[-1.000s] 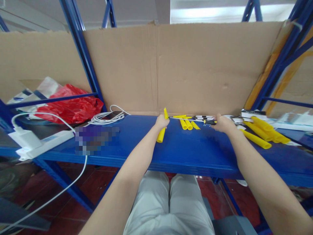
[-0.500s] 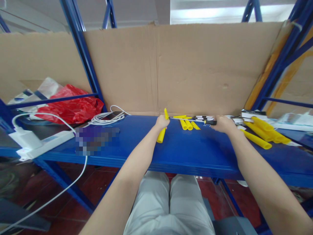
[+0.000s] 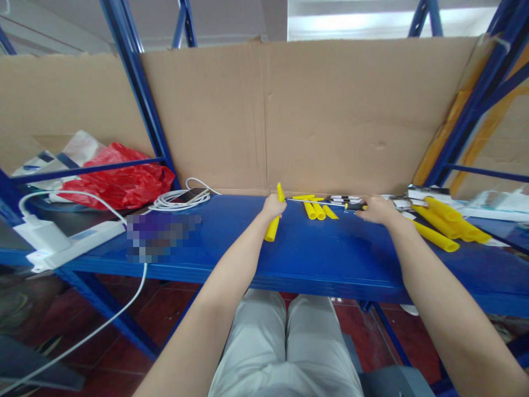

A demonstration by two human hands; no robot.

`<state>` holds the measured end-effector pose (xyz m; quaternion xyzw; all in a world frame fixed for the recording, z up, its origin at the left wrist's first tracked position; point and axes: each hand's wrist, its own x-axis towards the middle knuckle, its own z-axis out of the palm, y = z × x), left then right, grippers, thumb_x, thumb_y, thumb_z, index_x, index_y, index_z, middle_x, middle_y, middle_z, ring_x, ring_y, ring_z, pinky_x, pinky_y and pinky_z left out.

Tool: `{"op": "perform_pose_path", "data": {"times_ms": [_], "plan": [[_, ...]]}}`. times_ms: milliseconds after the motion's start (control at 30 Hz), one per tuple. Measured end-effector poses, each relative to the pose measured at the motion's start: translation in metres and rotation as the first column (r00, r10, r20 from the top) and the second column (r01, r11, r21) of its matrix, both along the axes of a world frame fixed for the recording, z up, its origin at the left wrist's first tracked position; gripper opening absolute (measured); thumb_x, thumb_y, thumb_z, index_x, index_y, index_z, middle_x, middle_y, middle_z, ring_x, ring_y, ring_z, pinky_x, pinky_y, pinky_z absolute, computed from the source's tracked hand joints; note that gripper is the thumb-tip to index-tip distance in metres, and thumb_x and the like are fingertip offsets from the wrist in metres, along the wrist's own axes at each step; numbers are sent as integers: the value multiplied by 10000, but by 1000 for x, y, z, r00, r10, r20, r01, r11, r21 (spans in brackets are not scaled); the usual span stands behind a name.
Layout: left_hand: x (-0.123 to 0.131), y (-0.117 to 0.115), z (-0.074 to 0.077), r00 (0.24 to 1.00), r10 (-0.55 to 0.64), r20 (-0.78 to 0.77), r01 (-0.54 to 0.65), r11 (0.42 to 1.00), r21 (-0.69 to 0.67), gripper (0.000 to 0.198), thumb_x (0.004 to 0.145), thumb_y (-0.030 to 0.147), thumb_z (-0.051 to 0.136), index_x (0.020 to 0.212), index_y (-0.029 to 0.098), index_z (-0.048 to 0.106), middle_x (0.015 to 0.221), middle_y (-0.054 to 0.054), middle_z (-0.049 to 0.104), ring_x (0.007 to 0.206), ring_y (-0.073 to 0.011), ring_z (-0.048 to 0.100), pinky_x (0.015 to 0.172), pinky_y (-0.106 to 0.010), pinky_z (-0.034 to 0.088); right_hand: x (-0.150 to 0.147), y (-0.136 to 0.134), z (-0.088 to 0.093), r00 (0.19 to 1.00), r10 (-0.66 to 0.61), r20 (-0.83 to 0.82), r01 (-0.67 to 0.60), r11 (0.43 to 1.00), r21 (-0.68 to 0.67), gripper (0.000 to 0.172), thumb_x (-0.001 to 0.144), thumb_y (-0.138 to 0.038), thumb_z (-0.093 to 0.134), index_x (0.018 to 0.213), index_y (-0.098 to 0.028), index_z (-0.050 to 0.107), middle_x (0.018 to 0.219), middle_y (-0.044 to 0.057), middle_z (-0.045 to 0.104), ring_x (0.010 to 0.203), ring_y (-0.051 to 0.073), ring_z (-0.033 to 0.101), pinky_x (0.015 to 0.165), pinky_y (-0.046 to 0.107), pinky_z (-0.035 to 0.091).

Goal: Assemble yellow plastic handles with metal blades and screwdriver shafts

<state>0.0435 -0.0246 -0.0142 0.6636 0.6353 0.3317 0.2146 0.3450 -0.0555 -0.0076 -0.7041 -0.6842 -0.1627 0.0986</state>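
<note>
My left hand [image 3: 275, 205] is closed around a yellow tube [image 3: 271, 229], whose upper end sticks out above the fist. My right hand [image 3: 374, 209] lies at the black handle [image 3: 354, 207] of a thin tool, fingers bent; its grip on the handle is too small to make out. The tool's thin metal shaft [image 3: 306, 200] runs left toward my left hand. Between the hands, several short yellow pieces [image 3: 318, 212] lie on the blue shelf [image 3: 314, 253]. To the right of my right hand is a pile of longer yellow tubes [image 3: 446, 220].
A cardboard panel [image 3: 330, 116] stands along the back. On the left are a red plastic bag [image 3: 124, 176], a coiled white cable [image 3: 177, 200] and a white power strip [image 3: 86, 242]. Blue uprights [image 3: 144, 99] frame the shelf, and a small white box [image 3: 430, 194] sits at the back right.
My right hand has shifted very slightly at the handle, now covering more of its right end. My left hand and the tube look almost unmoved.
</note>
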Motion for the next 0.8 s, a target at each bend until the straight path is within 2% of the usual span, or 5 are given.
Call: {"op": "perform_pose_path", "data": {"times_ms": [100, 267, 467, 633, 800], "plan": [[-1, 0, 0, 1000, -2, 16, 2, 1000, 3, 146, 851, 118, 551, 918, 89, 676, 740, -84, 699, 579, -151, 681, 560, -194, 503, -4, -4, 0, 999, -20, 31, 19, 1000, 15, 341, 751, -418, 613, 992, -184, 669, 1019, 172, 712, 1000, 351, 651, 798, 421, 478], [-1, -3, 2, 999, -7, 35, 7, 1000, 0, 174, 848, 116, 558, 969, 88, 680, 778, -82, 708, 574, -144, 677, 582, -204, 511, -5, -6, 0, 996, -82, -36, 82, 997, 10, 470, 755, -449, 642, 1122, -158, 602, 1005, 182, 714, 938, 338, 670, 755, 393, 481], [0, -6, 3, 1000, 0, 14, 0, 1000, -6, 217, 860, 116, 541, 1023, 80, 680, 797, -86, 708, 572, -142, 676, 582, -210, 512, 4, 2, 1, 994, -13, -107, 7, 999, -53, 385, 790, -384, 561, 1085, -170, 685, 968, 146, 723, 936, 318, 670, 738, 363, 478], [1, -8, 5, 1000, -8, 22, 8, 1000, -7, 230, 871, 120, 531, 1044, 73, 676, 841, -97, 717, 552, -133, 664, 556, -203, 502, 10, 6, -3, 998, 59, -27, -57, 997, 47, 308, 768, -315, 577, 994, -173, 730, 1009, 153, 691, 1041, 317, 619, 822, 366, 471], [0, -6, 4, 1000, 1, 19, -1, 1000, -8, 187, 860, 123, 551, 993, 86, 678, 780, -82, 707, 587, -148, 683, 581, -203, 509, 2, 1, -6, 999, -14, 31, 9, 991, 136, 332, 758, -351, 620, 1032, -169, 663, 1017, 172, 670, 1035, 342, 598, 854, 428, 449]]}}
